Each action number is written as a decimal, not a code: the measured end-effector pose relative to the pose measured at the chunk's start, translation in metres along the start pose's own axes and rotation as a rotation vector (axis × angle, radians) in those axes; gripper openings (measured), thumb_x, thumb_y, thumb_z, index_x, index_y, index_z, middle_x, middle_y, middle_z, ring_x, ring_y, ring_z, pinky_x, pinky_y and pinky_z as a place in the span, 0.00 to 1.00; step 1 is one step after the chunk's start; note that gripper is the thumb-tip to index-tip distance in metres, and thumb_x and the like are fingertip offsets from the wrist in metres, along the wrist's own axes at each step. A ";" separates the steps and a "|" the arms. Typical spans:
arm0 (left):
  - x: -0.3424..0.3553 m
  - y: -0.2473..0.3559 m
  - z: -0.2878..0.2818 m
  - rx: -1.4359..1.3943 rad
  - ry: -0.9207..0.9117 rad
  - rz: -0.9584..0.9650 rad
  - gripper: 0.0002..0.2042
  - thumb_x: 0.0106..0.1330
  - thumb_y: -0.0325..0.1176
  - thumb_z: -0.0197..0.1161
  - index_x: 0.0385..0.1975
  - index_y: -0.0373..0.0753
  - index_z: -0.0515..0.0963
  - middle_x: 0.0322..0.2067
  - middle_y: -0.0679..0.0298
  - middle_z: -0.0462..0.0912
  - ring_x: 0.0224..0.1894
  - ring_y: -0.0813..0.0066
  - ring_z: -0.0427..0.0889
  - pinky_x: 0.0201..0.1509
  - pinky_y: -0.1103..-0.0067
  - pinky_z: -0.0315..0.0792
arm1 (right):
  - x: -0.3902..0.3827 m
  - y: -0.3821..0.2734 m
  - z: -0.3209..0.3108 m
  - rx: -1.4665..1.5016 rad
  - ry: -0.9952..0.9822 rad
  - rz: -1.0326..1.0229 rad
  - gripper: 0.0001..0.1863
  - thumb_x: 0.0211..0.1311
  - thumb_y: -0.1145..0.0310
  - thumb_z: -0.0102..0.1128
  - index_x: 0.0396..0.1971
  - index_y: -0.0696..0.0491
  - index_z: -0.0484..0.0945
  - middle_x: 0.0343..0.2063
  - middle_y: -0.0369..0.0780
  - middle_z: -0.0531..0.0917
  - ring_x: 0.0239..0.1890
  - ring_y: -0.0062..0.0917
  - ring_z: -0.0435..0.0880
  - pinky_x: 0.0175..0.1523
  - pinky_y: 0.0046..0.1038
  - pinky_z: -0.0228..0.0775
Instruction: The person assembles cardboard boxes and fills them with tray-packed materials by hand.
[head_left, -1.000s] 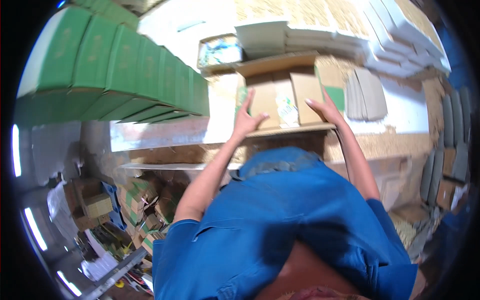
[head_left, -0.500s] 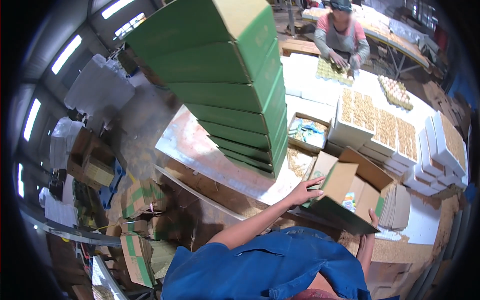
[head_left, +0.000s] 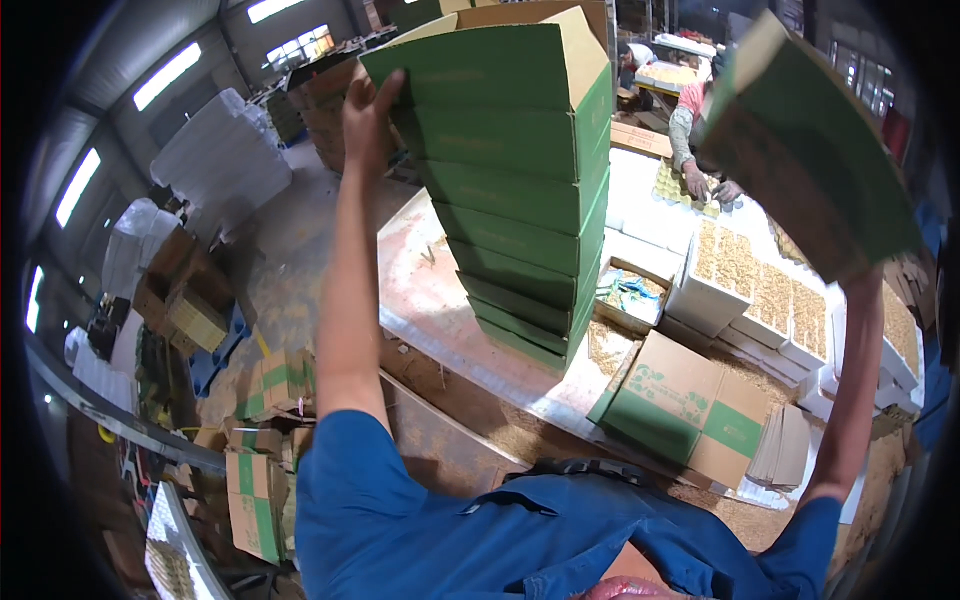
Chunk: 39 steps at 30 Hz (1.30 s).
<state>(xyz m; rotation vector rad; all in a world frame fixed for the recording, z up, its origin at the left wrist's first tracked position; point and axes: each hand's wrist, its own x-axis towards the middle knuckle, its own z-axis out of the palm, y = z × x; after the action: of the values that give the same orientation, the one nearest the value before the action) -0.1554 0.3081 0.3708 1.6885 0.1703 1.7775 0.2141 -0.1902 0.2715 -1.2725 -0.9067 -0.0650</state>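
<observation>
My left hand (head_left: 368, 125) grips the upper left corner of a tall stack of green cardboard boxes (head_left: 500, 130), thumb on the green side, other fingers partly hidden. High on the right, a green cardboard box (head_left: 810, 150) is held up and tilted by my right hand (head_left: 862, 280), whose fingers are mostly hidden behind it. On the table before me lies a brown and green carton (head_left: 690, 400), its printed brown face up. Beside that carton stand several thin cardboard sheets (head_left: 782, 448).
A shallow box with blue and white packets (head_left: 632, 292) sits right of the stack. White foam boxes topped with straw-coloured filling (head_left: 765, 280) crowd the right side. Across the table a co-worker's hands (head_left: 705, 188) are at an egg tray. Folded cartons (head_left: 250, 500) lie at lower left.
Both hands have left the open box on the table. My left hand has risen to the stack's top, and my right has lifted a green box high. A printed carton now shows before me.
</observation>
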 end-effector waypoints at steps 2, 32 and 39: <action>0.022 -0.017 0.007 -0.102 -0.177 -0.283 0.24 0.60 0.42 0.73 0.54 0.39 0.77 0.45 0.63 0.83 0.47 0.74 0.81 0.52 0.77 0.74 | 0.050 -0.029 0.027 -0.011 -0.100 -0.096 0.35 0.64 0.55 0.55 0.70 0.50 0.59 0.66 0.44 0.67 0.67 0.32 0.68 0.66 0.37 0.64; -0.015 -0.036 -0.022 0.001 -0.343 -0.094 0.30 0.65 0.40 0.69 0.62 0.34 0.65 0.53 0.56 0.79 0.52 0.70 0.79 0.57 0.75 0.74 | 0.195 -0.040 0.328 -0.680 -0.665 -0.090 0.37 0.66 0.37 0.49 0.64 0.50 0.67 0.41 0.45 0.78 0.41 0.35 0.80 0.47 0.33 0.70; -0.103 -0.086 -0.048 -0.169 -0.184 -0.193 0.32 0.69 0.34 0.64 0.70 0.34 0.58 0.65 0.51 0.67 0.64 0.65 0.71 0.67 0.69 0.66 | 0.219 -0.015 0.243 -0.520 -0.471 -0.130 0.34 0.69 0.42 0.51 0.67 0.46 0.63 0.55 0.44 0.71 0.56 0.35 0.72 0.60 0.35 0.63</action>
<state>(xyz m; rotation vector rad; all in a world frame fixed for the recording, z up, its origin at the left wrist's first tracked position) -0.1740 0.3351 0.2324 1.6444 0.0951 1.4470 0.2193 0.1015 0.4202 -1.7489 -1.4402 -0.1115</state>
